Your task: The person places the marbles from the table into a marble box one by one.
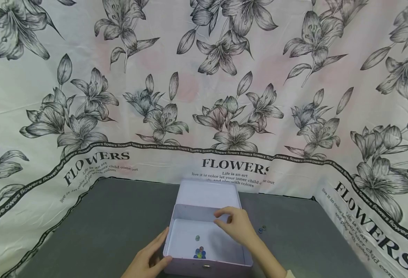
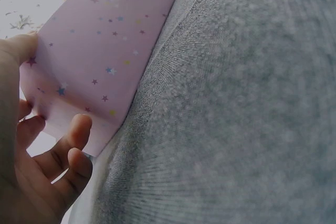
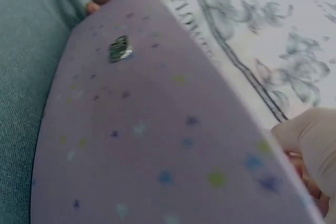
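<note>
A lilac tin box with a star print, seen in the left wrist view too, sits with its hinged lid thrown back. Inside, several glass marbles cluster near the front wall, and a single greenish marble lies farther back. My left hand grips the box's left front corner, thumb at the front and fingers along the side. Over the box's right side is my right hand, its thumb and forefinger bent toward each other with a gap and nothing visible between them.
Two more marbles lie on the grey tabletop to the right of the box. A metal clasp sits on the box's front. Behind and at both sides hangs a floral-printed cloth.
</note>
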{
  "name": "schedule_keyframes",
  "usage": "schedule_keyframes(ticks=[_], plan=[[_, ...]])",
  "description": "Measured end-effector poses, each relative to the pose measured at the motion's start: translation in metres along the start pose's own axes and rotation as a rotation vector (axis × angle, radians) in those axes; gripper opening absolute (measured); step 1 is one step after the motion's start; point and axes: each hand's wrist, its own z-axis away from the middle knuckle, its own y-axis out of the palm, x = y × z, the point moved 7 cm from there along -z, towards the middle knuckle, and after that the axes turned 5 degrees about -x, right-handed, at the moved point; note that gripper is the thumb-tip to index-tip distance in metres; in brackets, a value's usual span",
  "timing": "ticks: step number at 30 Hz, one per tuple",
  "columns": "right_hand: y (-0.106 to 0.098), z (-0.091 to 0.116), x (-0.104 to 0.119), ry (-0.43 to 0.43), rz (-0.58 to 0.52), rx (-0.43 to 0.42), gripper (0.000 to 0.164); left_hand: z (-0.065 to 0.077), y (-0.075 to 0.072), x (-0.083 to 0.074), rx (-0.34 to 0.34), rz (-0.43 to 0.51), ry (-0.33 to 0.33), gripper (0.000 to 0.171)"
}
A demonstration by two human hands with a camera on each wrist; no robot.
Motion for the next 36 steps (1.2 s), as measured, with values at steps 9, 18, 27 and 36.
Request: schedule_keyframes(ticks=[9, 18, 27, 36], plan=[[-0.047, 0.011, -0.034, 0.130, -0.134, -0.171, 0.016, -0.001, 0.000, 0.002, -0.002, -0.023, -0.009, 0.079], [-0.090, 0.022, -0.085, 0.245, -0.029, -0.315, 0.019, 0.001, 0.000, 0.003, 0.006, -0.021, -0.004, 0.078], [-0.102, 0.039, -0.143, 0.362, 0.103, -0.348, 0.020, 0.003, 0.001, 0.005, 0.004, -0.011, 0.025, 0.075], [-0.098, 0.046, -0.166, 0.310, 0.181, -0.344, 0.020, 0.001, 0.001, 0.003, 0.010, -0.005, 0.013, 0.075]])
